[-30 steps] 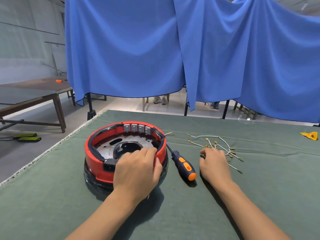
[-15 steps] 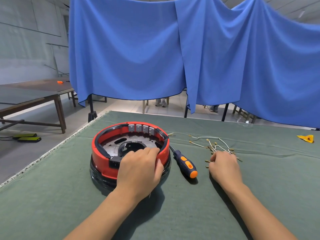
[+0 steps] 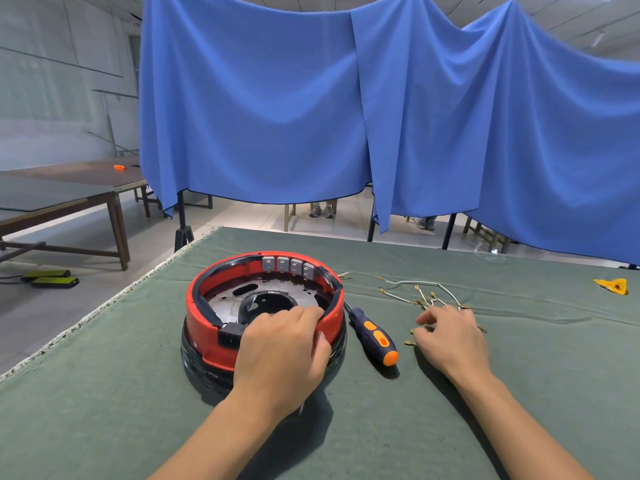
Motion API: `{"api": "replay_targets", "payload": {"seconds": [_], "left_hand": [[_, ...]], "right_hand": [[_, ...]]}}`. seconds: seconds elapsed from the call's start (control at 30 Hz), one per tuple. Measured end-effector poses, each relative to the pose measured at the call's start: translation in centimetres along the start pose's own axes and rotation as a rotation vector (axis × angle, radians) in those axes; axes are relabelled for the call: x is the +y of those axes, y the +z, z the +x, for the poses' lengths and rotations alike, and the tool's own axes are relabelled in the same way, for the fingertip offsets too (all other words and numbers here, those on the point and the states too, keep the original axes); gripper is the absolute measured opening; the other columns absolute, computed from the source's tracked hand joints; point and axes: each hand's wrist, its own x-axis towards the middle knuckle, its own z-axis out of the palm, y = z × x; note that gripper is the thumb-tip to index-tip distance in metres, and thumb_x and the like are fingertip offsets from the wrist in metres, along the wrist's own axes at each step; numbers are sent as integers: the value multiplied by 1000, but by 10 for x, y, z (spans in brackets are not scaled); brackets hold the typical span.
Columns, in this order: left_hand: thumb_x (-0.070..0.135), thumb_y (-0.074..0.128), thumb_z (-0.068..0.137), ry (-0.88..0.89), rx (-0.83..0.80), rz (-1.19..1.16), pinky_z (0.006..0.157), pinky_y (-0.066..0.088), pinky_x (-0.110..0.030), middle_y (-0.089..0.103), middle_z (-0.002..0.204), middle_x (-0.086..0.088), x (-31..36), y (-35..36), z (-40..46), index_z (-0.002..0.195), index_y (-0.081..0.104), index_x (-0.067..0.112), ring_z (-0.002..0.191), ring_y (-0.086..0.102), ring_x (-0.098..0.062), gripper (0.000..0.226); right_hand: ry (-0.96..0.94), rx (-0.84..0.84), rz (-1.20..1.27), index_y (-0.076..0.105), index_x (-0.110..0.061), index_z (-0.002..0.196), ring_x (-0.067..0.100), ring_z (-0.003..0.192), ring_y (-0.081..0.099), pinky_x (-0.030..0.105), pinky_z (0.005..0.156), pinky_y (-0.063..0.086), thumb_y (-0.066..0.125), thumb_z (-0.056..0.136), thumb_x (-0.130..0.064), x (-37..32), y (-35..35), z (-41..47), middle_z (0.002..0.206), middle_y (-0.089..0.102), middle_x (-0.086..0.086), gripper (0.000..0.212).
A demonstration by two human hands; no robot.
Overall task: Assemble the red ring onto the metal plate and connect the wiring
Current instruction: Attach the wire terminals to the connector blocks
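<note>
The red ring (image 3: pixel 207 320) sits around the metal plate (image 3: pixel 228 297) on a black round base, left of centre on the green cloth. My left hand (image 3: pixel 284 351) grips the ring's near rim, fingers curled over its edge. A bundle of thin white wires (image 3: pixel 412 289) with small brass terminals lies to the right. My right hand (image 3: pixel 450 336) rests over the near end of those wires with fingers bent down among them; whether it holds one is hidden.
A screwdriver (image 3: pixel 375 336) with a blue and orange handle lies between ring and wires. A yellow scrap (image 3: pixel 613 285) lies far right. The green cloth table (image 3: pixel 104 393) ends at a frayed left edge. Blue curtains (image 3: pixel 311 116) hang behind; wooden tables (image 3: pixel 69 192) stand left.
My right hand has slid farther from me onto the wire bundle. My left hand has stayed on the ring's rim. The camera view has shifted slightly.
</note>
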Motion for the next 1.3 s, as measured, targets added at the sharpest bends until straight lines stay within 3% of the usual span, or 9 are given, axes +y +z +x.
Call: {"api": "replay_targets", "payload": {"seconds": [0.17,0.37,0.47,0.63,0.73,0.87,1.0,1.17,1.3], "left_hand": [[32,42,79,0,17,8,51,46,-30,66,67,7,-1,4,1,82,69,20,57,61,-16,30],[32,42,80,1,12,6,52,47,-32,67,69,6,0,4,1,83,69,19,58,61,-17,30],[32,42,79,0,-8,14,50,46,-31,66,68,6,0,3,1,83,70,18,56,61,-17,31],[35,38,83,34,-37,-51,47,48,-31,68,72,6,-5,-1,2,87,71,19,61,65,-17,37],[34,39,85,14,24,-138,49,51,-32,68,75,7,-14,-7,7,80,70,18,68,66,-17,35],[30,49,79,-130,73,-109,59,46,-32,66,70,5,-39,-11,16,70,69,16,75,59,-20,27],[45,36,81,-275,15,-153,61,33,-31,66,69,2,-66,-5,16,70,67,15,76,58,-22,45],[45,28,85,-290,58,-142,54,28,-31,63,61,-1,-60,-6,12,61,60,13,66,58,-24,52],[41,37,91,-338,-22,36,60,30,-30,67,79,-4,-28,-13,11,71,60,15,79,63,-28,40]], "right_hand": [[0,-74,-34,66,-27,93,23,111,47,34,87,39,57,83,-27,-3,2,4,105,62,-2,14],[75,-215,-63,59,-30,72,22,98,59,31,76,46,54,90,-24,-4,-10,5,98,67,-3,20],[61,-255,-195,65,-19,76,27,97,60,32,74,47,50,92,-17,-9,-11,3,97,67,3,22],[56,-226,-222,43,-17,71,32,88,47,29,66,36,44,92,-11,-15,-8,-5,91,49,7,22],[97,-157,-59,47,-10,89,32,86,53,31,66,39,46,91,-8,-14,-6,-3,93,57,11,3],[151,-157,402,48,-10,93,27,79,59,44,76,52,40,97,-9,-20,-3,1,87,65,12,9],[103,-95,789,53,-10,93,17,55,55,33,55,46,48,96,-4,-36,-13,-5,70,64,6,9],[-80,-58,798,60,-19,93,7,49,62,27,52,46,61,87,-8,-56,-33,-20,68,72,-6,13],[-120,-94,812,60,-19,95,10,53,66,20,49,44,64,86,-10,-72,-42,-29,70,73,-7,13]]}}
